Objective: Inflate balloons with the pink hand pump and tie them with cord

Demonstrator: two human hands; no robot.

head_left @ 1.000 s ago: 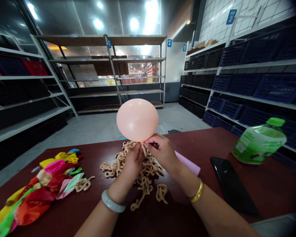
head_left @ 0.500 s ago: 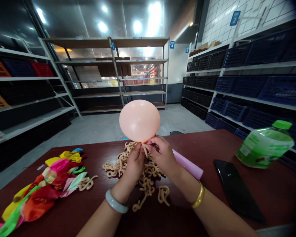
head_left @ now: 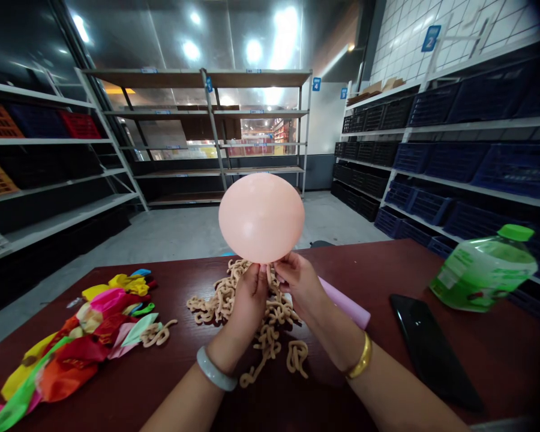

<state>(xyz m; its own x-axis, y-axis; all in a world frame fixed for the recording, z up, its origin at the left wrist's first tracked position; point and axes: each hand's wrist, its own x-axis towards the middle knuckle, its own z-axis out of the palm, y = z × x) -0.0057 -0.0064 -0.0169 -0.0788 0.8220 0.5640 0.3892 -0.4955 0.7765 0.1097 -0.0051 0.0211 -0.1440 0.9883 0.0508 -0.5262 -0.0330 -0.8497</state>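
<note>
An inflated peach-pink balloon (head_left: 261,217) is held upright above the table, its neck pointing down toward my fingers. My left hand (head_left: 251,292) pinches the balloon's neck between thumb and fingers. On the other side, my right hand (head_left: 300,282) has its fingertips closed at the same neck, just under the balloon; the exact grip is partly hidden. Beneath and behind my hands lies a tangled heap of beige fuzzy cords (head_left: 220,300). A lilac cylinder (head_left: 345,302), maybe a pump, lies partly behind my right forearm.
Uninflated balloons (head_left: 72,348) in many colours are piled on the left of the dark red table (head_left: 171,384). A black phone (head_left: 432,348) and a green-capped bottle (head_left: 483,270) are at the right. Shelves (head_left: 256,114) with crates stand around the room.
The balloon looks slightly larger and nearer, and has tilted so its neck is more hidden. Both hands stay at its neck, with the right fingers shifted slightly.
</note>
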